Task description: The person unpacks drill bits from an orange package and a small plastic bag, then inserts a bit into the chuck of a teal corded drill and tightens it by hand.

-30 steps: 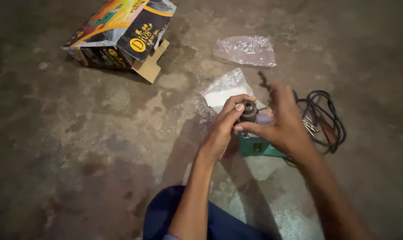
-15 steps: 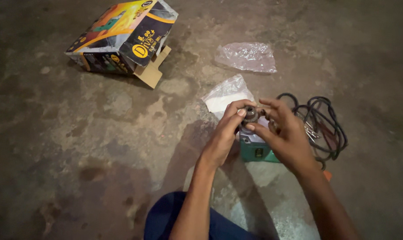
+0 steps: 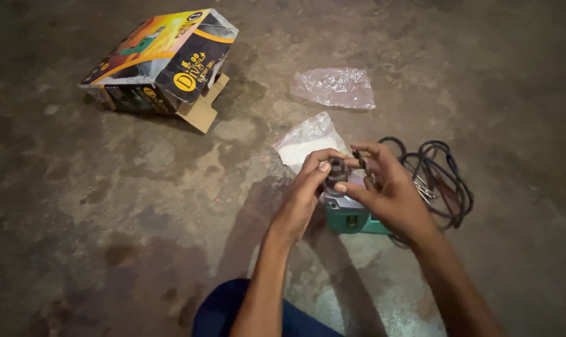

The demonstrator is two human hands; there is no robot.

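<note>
A green electric drill (image 3: 348, 215) stands nose-up on the concrete floor in front of me. My left hand (image 3: 304, 193) pinches its dark metal chuck (image 3: 338, 170) from the left with thumb and fingers. My right hand (image 3: 389, 190) grips the chuck from the right and also holds a small dark chuck key (image 3: 359, 159) between its fingers. The drill's black cable (image 3: 442, 181) lies coiled just right of my right hand.
An opened yellow and black cardboard box (image 3: 161, 62) lies at the upper left. A crumpled clear plastic bag (image 3: 334, 87) sits beyond the drill, and a white plastic bag (image 3: 304, 140) lies just behind my hands. My knee in blue cloth (image 3: 233, 309) shows at the bottom.
Both hands have stayed on the chuck, with small finger shifts. The view has drifted so the box and bags sit slightly lower in frame.
</note>
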